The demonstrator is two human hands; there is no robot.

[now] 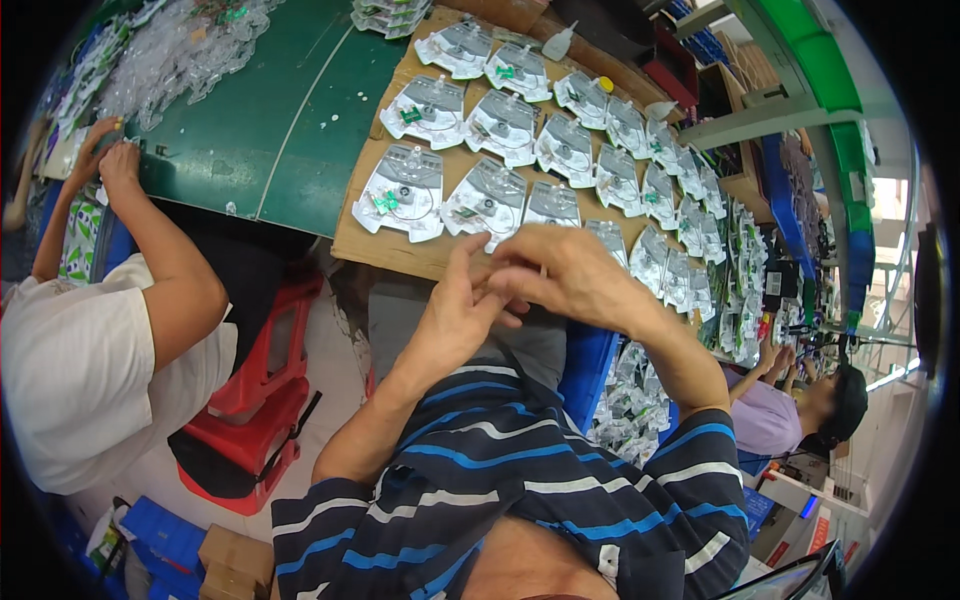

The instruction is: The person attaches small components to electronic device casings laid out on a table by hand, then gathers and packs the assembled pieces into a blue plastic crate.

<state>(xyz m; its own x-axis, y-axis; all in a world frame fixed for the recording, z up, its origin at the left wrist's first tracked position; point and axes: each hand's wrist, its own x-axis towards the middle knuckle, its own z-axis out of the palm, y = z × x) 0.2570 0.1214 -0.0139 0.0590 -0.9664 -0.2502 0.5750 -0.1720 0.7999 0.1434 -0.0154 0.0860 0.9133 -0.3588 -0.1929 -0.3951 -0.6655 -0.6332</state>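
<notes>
My left hand [455, 318] and my right hand [572, 268] meet over the bench's near edge, fingertips pinched close together. Whatever they hold between them is hidden or too small to name. Just beyond, rows of clear fan-shaped plastic housings [401, 190] lie on a cardboard sheet [350, 238]. Nearest my fingers is a housing [483, 198] with a round black part and thin wire inside. Small green circuit boards [386, 203] show in several housings.
A white nozzle bottle [560, 42] lies at the far edge. To the left, a co-worker's hands [118, 165] are at a green table [250, 130] with a heap of clear plastic parts [185, 55]. A blue bin [590, 372] with parts is at my right; red stools [248, 440] stand left.
</notes>
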